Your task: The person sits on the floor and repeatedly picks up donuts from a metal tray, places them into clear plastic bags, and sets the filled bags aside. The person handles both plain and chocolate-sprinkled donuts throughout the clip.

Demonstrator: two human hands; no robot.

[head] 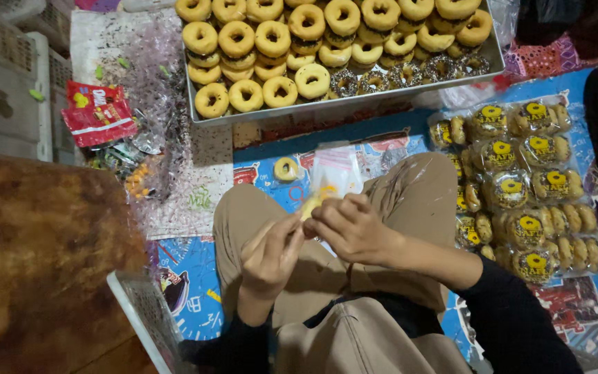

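Seated on a patterned mat (354,138), knees up in tan trousers. Left hand (269,257) and right hand (349,227) brought together over the lap, fingers of both pinched narrow on the lower edge of a small clear bag (335,171), which stands up just above the fingertips, something yellow inside. Just left of the bag, one loose donut (286,168) lying on the mat. Further up, a metal tray (354,97) piled with donuts, plain at left, dark-sprinkled toward the right. At right, a heap of packed donuts (520,187) in clear wrappers with yellow labels, close beside the right knee. At left, red packets (96,111) on clear plastic sheet, well apart from the hands.
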